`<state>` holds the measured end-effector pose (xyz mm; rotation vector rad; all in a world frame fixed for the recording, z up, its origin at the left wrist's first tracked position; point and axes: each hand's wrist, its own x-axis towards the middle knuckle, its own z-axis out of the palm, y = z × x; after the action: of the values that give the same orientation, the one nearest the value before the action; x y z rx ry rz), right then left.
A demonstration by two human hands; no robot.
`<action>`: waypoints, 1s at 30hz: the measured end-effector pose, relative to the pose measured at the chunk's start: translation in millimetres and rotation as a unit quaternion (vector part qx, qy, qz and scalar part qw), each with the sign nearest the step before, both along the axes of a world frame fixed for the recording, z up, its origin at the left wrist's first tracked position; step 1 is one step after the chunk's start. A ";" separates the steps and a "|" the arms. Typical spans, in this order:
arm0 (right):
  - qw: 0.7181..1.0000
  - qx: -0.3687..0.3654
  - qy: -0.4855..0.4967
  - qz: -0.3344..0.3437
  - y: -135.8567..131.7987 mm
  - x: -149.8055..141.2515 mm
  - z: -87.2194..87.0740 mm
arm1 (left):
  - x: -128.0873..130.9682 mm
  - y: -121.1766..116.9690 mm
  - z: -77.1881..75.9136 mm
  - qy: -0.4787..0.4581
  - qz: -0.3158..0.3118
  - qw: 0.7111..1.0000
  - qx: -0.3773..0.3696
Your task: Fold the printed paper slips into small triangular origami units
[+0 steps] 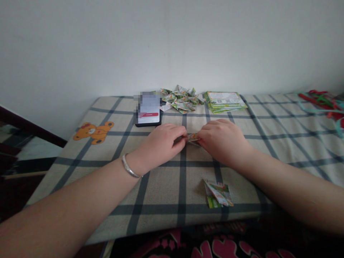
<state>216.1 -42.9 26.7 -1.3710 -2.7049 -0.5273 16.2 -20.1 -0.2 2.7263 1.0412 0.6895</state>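
Between my two hands, above the middle of the checked tablecloth, is a small folded piece of printed paper (192,138). My left hand (168,141), with a silver bracelet at the wrist, pinches its left end. Its right end is in the closed fingers of my right hand (221,139). Nearer to me, below my right hand, lies another folded printed paper (219,194), white, green and orange. Behind my hands is a pile of several folded paper pieces (184,100). Right of the pile sits a stack of flat green and white printed sheets (225,101).
A phone (148,109) with a lit, partly blurred screen lies left of the pile. An orange bear picture (94,132) is on the cloth (161,186) at the left. Red and green ribbon-like strips (322,102) lie at the far right. A white wall (172,43) stands behind the table.
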 end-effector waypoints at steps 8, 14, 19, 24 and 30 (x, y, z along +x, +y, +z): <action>0.987 -0.118 0.096 0.051 21.2 16.1 -0.1 | -0.6 1.2 0.0 -0.004 -0.001 1.000 -0.007; 0.963 -0.182 0.198 0.013 28.6 29.5 -4.1 | -1.6 1.7 1.9 0.006 0.005 1.000 -0.017; 0.940 -0.230 0.250 -0.018 29.8 36.2 -2.6 | -3.6 5.5 -1.0 0.010 -0.001 1.000 -0.002; 0.927 -0.249 0.279 -0.019 31.6 39.0 -3.7 | -4.8 7.7 -4.3 0.010 0.000 1.000 0.006; 0.926 -0.248 0.283 -0.011 33.7 36.0 -9.6 | -4.1 6.4 -3.0 0.010 0.007 1.000 0.003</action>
<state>252.1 -9.2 17.2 -1.3623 -2.3989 0.5271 12.1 -13.7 -3.3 2.7398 1.0639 0.6699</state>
